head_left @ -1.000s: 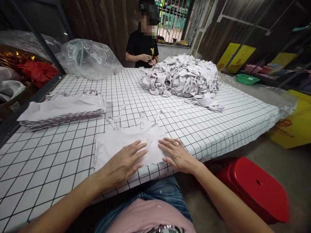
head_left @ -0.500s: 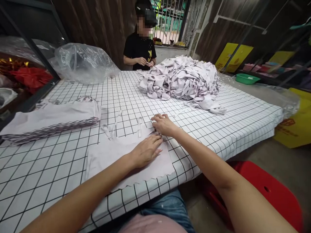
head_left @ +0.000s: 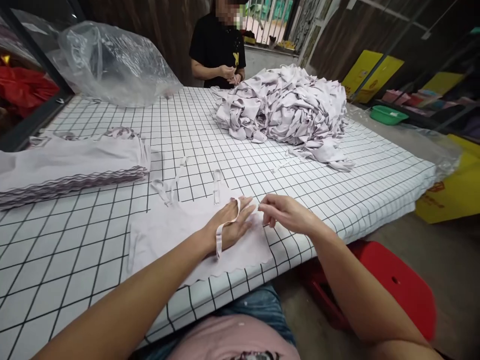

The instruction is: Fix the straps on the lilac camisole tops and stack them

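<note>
A pale lilac camisole (head_left: 168,245) lies spread on the table near its front edge. My left hand (head_left: 230,227) rests flat on it, fingers stretched out and holding nothing. A thin shoulder strap (head_left: 219,240) loops across the back of that hand. Just right of its fingertips, over the garment's upper right edge, is my right hand (head_left: 287,214), with its fingers curled in and closed. Whatever may be in them is hidden. Another strap (head_left: 216,187) with a clear slider stretches beyond the neckline onto the cloth.
Folded matching garments (head_left: 75,165) are stacked at left. A large heap of similar garments (head_left: 285,107) covers the far right of the checked tabletop (head_left: 180,120). A clear plastic bag (head_left: 116,65) sits back left. Across the table stands a person (head_left: 215,50); a red stool (head_left: 393,285) is at lower right.
My right hand has drawn back right and toward me, away from my left hand. A strap now lies over the back of my left hand. The view has tipped slightly downward.
</note>
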Motion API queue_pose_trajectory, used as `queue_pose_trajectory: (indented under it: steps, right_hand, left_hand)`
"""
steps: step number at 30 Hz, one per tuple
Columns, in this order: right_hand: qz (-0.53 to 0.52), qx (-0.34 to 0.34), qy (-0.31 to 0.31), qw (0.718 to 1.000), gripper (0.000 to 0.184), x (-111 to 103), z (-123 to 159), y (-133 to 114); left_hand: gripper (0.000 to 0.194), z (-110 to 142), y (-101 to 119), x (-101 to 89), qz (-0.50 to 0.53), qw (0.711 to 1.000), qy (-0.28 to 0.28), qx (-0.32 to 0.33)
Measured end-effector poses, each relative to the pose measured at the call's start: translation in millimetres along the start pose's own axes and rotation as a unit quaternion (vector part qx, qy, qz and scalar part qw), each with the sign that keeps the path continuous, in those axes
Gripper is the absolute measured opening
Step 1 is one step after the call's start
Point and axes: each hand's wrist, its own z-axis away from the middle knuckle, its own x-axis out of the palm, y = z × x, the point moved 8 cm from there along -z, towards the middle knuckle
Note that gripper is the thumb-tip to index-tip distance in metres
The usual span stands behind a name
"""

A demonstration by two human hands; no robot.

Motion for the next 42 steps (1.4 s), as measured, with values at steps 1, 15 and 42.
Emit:
queue_pose_trajectory:
  steps: [1,15,42]
  right_hand:
    - [-0.021,0.025,0.021,0.999,0.038,0.2,-8.1,11.5]
    - [0.111,0.09,0.051,0.988,0.026,16.9,-79.4,-0.1]
    - [0.037,0.001,0.124,0.992,0.019,27.4,24.1,18.6]
  left_hand:
    - [0.044,-0.7,1.3,-1.3,-0.005,1.0,0.008,0.006]
    - [0.03,-5.0,8.0,-1.2,-0.088,0.995,-0.04,0.023]
    - [0.043,-4.0,-2.3,-29.3,0.391,0.912,-0.013,-0.12]
